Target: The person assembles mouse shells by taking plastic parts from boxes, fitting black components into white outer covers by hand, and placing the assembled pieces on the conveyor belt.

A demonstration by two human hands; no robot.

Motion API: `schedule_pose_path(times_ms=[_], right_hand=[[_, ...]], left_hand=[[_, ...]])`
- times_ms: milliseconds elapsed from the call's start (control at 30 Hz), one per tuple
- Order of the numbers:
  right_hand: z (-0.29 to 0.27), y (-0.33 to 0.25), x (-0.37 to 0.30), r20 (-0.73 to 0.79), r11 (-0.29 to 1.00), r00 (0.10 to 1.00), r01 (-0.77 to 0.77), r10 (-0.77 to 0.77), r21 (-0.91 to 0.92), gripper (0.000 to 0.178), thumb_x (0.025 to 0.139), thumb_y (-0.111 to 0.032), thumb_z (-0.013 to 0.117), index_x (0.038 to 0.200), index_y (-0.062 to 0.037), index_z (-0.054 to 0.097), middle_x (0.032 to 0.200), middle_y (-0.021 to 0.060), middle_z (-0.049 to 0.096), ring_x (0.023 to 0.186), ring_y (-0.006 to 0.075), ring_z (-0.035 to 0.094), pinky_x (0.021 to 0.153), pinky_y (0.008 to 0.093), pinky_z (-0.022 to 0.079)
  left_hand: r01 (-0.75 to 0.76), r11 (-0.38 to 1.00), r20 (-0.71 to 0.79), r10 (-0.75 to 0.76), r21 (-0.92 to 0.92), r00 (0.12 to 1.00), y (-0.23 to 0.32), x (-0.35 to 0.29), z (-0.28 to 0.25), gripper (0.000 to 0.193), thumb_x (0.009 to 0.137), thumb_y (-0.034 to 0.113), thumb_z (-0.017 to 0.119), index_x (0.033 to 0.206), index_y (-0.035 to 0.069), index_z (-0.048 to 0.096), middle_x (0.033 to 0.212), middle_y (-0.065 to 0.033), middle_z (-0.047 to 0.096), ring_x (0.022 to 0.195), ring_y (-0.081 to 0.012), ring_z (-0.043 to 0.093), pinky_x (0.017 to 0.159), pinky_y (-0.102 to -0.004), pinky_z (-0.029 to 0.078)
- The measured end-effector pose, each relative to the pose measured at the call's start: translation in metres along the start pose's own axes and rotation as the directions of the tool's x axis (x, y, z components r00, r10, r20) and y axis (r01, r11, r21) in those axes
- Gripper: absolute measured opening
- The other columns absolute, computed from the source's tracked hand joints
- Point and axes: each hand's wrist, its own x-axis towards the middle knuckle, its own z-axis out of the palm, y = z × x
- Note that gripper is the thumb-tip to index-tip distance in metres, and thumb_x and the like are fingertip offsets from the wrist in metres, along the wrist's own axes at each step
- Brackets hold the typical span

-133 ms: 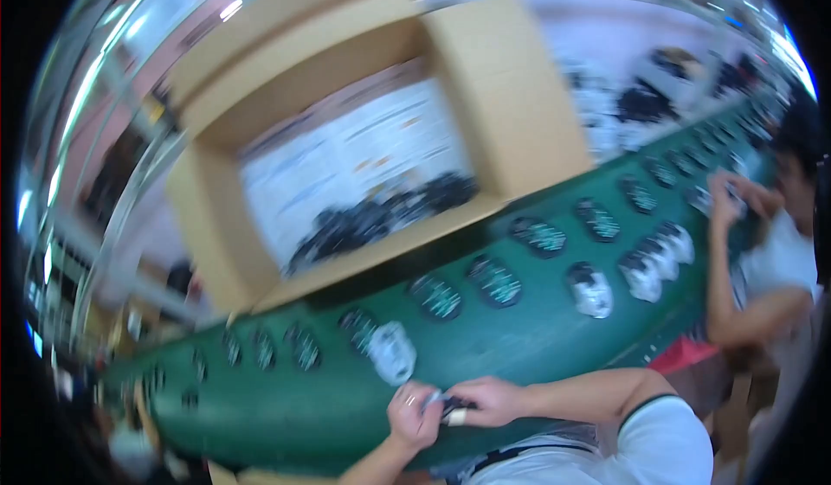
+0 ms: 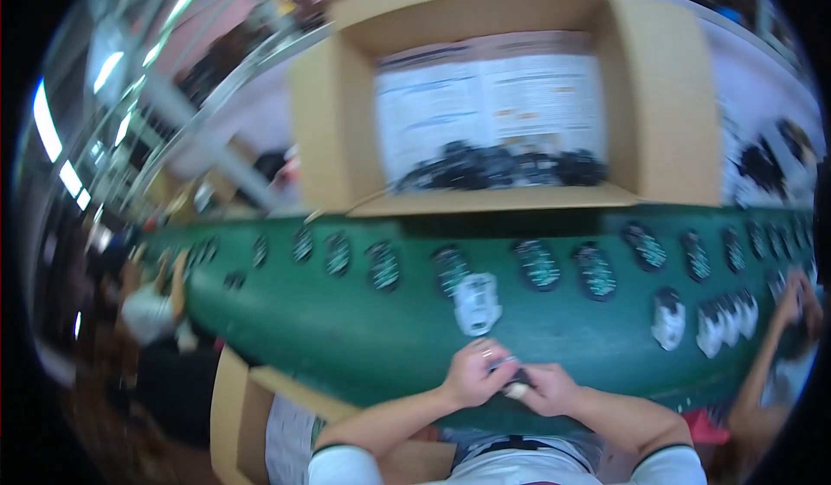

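Ten dark oval pieces (image 2: 537, 264) with green markings can be counted in a line along the green worktop (image 2: 346, 329), with more toward both ends too small and blurred to number. One white piece (image 2: 478, 303) lies partly over one of them, just beyond the person's hands; a second white shell (image 2: 668, 319) lies to the right, beside a tight row of three or four more (image 2: 730, 319). Two cardboard boxes are in view: a large box (image 2: 679, 96) across the worktop, holding paper sheets (image 2: 537, 96) and a heap of dark items (image 2: 485, 167) too blurred to count, and a lower box (image 2: 227, 416) at the near left. Two co-workers are nearby, one at the right (image 2: 783, 398) and one at the far left (image 2: 149, 312). The left hand (image 2: 476, 372) and right hand (image 2: 551, 390) are both closed around one small part (image 2: 518, 390), above the worktop's near edge. It looks dark with a pale tan end; fingers hide most of it, so its full shape cannot be told.
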Motion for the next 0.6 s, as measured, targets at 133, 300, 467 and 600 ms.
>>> schedule_pose_path(times_ms=[133,300,467,600], right_hand=[[0.010,-0.020,-0.001,-0.007,0.983,0.987,-0.161,0.161,-0.085,0.019,0.095,-0.020,0.071,0.094,-0.0023,0.067,0.069,0.0153,0.065,0.057,0.0304,0.066,0.056,0.0399,0.051],[0.002,0.000,-0.029,-0.068,0.983,0.981,-0.180,0.182,0.039,0.021,0.097,-0.019,0.071,0.097,0.0012,0.064,0.080,0.0092,0.069,0.073,0.0142,0.066,0.066,0.0331,0.052],[0.006,0.011,-0.032,-0.161,0.855,0.924,-0.243,0.348,0.459,0.043,0.094,-0.020,0.077,0.126,-0.0020,0.053,0.106,0.0034,0.064,0.098,0.0126,0.062,0.089,0.0281,0.051],[-0.015,0.018,-0.024,-0.180,0.921,0.939,-0.226,0.292,0.317,0.037,0.096,-0.027,0.077,0.117,-0.0003,0.062,0.109,0.0037,0.066,0.100,0.0138,0.063,0.090,0.0299,0.051]], left_hand=[[-0.022,1.000,-0.078,0.021,-0.022,0.997,-0.007,-0.018,0.003,0.020,0.090,0.022,0.074,0.083,0.005,0.067,0.078,-0.0094,0.063,0.072,-0.0296,0.061,0.069,-0.0400,0.048],[-0.014,0.999,-0.141,0.008,-0.043,0.990,-0.003,-0.019,0.036,0.027,0.091,0.027,0.074,0.083,0.005,0.062,0.077,-0.0106,0.062,0.073,-0.0327,0.061,0.066,-0.0426,0.048],[-0.033,0.994,-0.196,0.012,-0.104,0.980,-0.005,-0.027,0.035,0.031,0.093,0.031,0.074,0.088,0.003,0.061,0.077,-0.0123,0.061,0.073,-0.0338,0.061,0.065,-0.0432,0.048],[-0.002,0.984,-0.080,-0.012,-0.177,0.997,-0.005,-0.022,0.021,0.034,0.097,0.034,0.068,0.092,0.003,0.058,0.073,-0.0137,0.061,0.067,-0.0359,0.062,0.060,-0.0448,0.046]])
